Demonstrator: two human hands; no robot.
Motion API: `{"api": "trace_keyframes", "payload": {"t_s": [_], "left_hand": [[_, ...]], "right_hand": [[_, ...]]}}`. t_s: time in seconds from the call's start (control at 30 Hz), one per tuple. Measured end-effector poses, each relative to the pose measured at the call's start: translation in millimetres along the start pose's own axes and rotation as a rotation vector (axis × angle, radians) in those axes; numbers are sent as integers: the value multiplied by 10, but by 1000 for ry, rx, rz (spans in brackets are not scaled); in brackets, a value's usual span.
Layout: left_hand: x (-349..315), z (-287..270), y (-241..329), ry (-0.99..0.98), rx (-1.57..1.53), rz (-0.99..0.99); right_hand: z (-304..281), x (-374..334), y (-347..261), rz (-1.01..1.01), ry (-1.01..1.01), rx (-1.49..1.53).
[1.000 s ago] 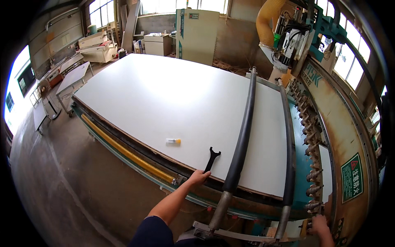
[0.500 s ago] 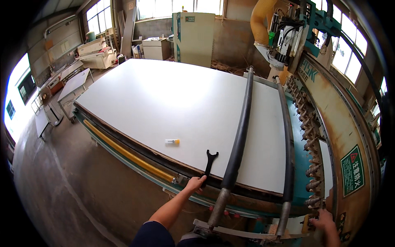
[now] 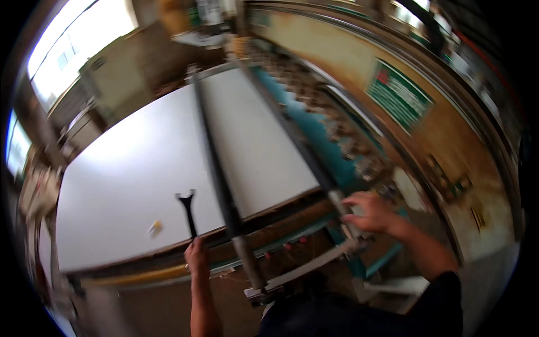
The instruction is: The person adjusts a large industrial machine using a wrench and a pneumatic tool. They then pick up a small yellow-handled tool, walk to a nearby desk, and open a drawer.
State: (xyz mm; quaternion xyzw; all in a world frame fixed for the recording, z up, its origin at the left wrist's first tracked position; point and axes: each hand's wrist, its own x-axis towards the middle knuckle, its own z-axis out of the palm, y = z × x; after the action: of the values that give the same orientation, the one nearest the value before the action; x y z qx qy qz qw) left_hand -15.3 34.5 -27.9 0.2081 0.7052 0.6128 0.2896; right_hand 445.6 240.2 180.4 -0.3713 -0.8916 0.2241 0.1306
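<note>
My left hand (image 3: pixel 196 257) is closed at the near edge of the large white board (image 3: pixel 129 174). In it is the handle of a black fork-ended spanner (image 3: pixel 189 214), whose open jaw points away from me over the board. To the left of the spanner lies a small clear tube with a yellow cap (image 3: pixel 155 227), blurred here. My right hand (image 3: pixel 370 213) is raised with thumb and fingers apart beside the bare metal end of the right black roller (image 3: pixel 297 140). Whether it touches the roller cannot be made out.
A left black roller (image 3: pixel 213 157) also crosses the board. A curved metal bar (image 3: pixel 309 267) spans the rollers' near ends. Along the right runs a machine beam (image 3: pixel 438 123) with a green sign, and a row of metal fittings (image 3: pixel 331 118) beneath it.
My view has swung to the right. My right hand has left the yellowish part low by the machine beam and opened near the right roller. My left hand still holds the spanner.
</note>
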Motion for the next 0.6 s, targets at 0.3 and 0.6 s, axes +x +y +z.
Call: {"api": "trace_keyframes", "payload": {"t_s": [0.3, 0.6], "left_hand": [[-1183, 1785, 1427, -991, 147, -197], [-1083, 3128, 1919, -1098, 287, -284]], "right_hand": [[1088, -205, 0, 371, 278, 1734], [636, -275, 582, 704, 920, 1627]]}}
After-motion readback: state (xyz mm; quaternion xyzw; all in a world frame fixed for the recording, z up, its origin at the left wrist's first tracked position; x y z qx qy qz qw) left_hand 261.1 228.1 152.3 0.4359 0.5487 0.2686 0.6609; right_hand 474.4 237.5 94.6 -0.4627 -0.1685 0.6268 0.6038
